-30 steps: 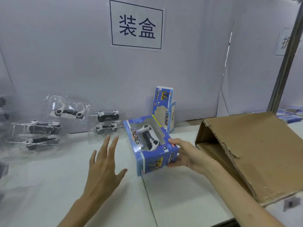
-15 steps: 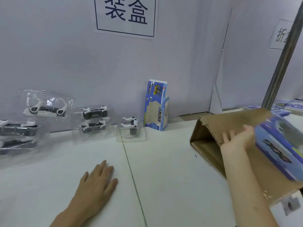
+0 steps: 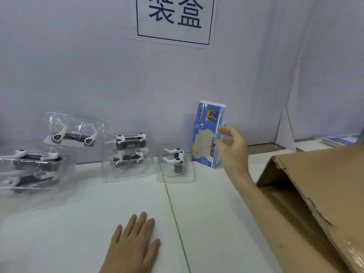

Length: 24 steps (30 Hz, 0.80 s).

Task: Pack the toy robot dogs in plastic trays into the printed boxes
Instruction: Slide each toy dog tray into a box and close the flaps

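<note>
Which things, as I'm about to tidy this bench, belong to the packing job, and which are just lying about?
Job: printed DOG box, with the right hand at it; toy robot dogs in clear plastic trays.
Lying about, or use unclear: wall sign; brown cardboard carton; blue stack at far right.

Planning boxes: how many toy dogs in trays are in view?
6 dogs: one against the wall, two stacked at left, two in the middle, one beside the box. Others may be hidden.

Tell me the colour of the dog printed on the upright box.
Yellow: the printed dog stands out on the blue box, best seen in the head view.
</note>
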### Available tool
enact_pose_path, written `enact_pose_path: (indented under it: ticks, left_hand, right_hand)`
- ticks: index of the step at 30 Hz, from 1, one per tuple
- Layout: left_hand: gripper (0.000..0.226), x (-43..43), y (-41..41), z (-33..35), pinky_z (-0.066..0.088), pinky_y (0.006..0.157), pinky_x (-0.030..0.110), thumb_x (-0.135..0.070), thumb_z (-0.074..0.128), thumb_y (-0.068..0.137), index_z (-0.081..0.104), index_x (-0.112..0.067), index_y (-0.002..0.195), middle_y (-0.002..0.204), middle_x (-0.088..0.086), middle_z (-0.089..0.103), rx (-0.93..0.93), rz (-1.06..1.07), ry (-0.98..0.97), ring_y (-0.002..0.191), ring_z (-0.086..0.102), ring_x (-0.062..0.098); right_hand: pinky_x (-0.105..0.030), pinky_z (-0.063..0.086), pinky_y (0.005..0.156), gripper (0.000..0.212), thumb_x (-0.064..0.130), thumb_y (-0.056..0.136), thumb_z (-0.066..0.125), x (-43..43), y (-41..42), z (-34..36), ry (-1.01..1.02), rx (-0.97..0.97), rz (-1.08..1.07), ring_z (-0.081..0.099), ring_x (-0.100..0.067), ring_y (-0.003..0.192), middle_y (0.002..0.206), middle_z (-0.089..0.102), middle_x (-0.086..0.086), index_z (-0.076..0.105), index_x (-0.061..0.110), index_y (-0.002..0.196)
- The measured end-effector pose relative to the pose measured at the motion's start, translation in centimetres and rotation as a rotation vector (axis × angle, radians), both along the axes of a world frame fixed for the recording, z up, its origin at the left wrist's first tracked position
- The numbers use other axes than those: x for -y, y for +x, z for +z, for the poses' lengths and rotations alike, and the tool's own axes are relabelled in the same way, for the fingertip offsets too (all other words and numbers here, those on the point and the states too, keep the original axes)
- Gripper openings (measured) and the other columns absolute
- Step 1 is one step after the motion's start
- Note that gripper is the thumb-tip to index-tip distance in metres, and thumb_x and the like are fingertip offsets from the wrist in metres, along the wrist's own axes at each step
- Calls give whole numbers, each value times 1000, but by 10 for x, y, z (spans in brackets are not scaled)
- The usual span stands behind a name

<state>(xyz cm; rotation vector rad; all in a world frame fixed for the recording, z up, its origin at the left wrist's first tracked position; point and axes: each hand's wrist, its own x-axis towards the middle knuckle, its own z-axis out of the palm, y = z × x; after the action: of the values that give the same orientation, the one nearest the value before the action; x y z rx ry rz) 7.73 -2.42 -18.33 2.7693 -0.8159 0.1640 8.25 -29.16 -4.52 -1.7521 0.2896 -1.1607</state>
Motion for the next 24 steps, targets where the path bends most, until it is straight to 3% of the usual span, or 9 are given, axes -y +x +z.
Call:
enact_pose_path:
  ticks: [3, 4, 7, 10, 12, 15, 18, 20, 24]
  left_hand:
    - [65, -5, -4, 4, 52, 92, 38, -55, 32, 75, 80, -22, 103, 122, 0, 72, 36, -41, 27, 104, 73, 19]
    - [58, -5, -4, 2, 47, 89, 36, -53, 37, 72, 82, -22, 90, 107, 0, 77, 94, -46, 17, 97, 74, 17]
    - [54, -4, 4, -2, 29, 98, 28, -52, 38, 75, 83, -21, 80, 95, 2, 79, 181, -63, -42, 138, 37, -2]
    - [87, 5, 11, -6, 34, 81, 37, -56, 10, 102, 82, -17, 72, 88, 4, 79, 255, -49, -116, 95, 73, 11]
    - [93, 10, 8, -8, 44, 77, 35, -60, 5, 100, 81, -15, 71, 88, 5, 78, 294, -29, -180, 73, 77, 29]
    - [69, 12, 9, -6, 45, 76, 33, -58, 26, 91, 80, -19, 72, 87, 3, 78, 329, -2, -219, 73, 76, 31]
    - [31, 5, 22, 15, 39, 71, 24, -54, 45, 72, 67, -44, 92, 94, -16, 76, 150, -40, -264, 77, 75, 8]
    - [12, 9, 40, 29, 46, 86, 27, -45, 49, 94, 50, -53, 103, 111, -29, 65, -43, 60, -307, 102, 67, -3]
    - [43, 27, 73, 41, 46, 88, 38, -53, 71, 82, 43, -46, 113, 114, -24, 60, -179, 127, -724, 105, 60, 1]
  right_hand:
    - [-37, 48, 94, 34, 17, 88, 69, 0, 50, -12, -324, -391, 120, 56, -16, 112, 131, 54, 3, 63, 23, 121]
    - [-35, 45, 98, 41, 19, 88, 70, 0, 64, -20, -444, -510, 188, 53, -16, 117, 135, 53, 4, 61, 24, 127]
    - [-36, 41, 101, 50, 23, 87, 68, -7, 92, -50, -676, -695, 325, 48, -14, 127, 137, 54, 9, 58, 30, 135]
    - [-35, 28, 100, 47, 30, 90, 64, -12, 104, -76, -840, -723, 242, 42, -10, 131, 138, 49, 11, 53, 34, 136]
    - [-35, 27, 99, 43, 28, 92, 63, -10, 106, -81, -889, -662, 189, 44, -12, 129, 135, 50, 11, 54, 33, 134]
    - [-35, 29, 94, 39, 20, 92, 60, -6, 99, -77, -954, -635, 200, 48, -14, 121, 128, 51, 10, 58, 36, 128]
    - [-31, 24, 87, 41, 13, 91, 59, 2, 73, -73, -906, -562, 229, 49, -8, 115, 122, 53, 11, 66, 39, 122]
    - [-27, 24, 87, 42, 11, 87, 61, 7, 48, -75, -868, -518, 241, 47, -1, 113, 121, 55, 14, 69, 40, 116]
    - [-16, 23, 93, 37, 16, 74, 50, 16, -3, -82, -714, -519, 255, 44, 17, 103, 113, 58, 25, 73, 39, 90]
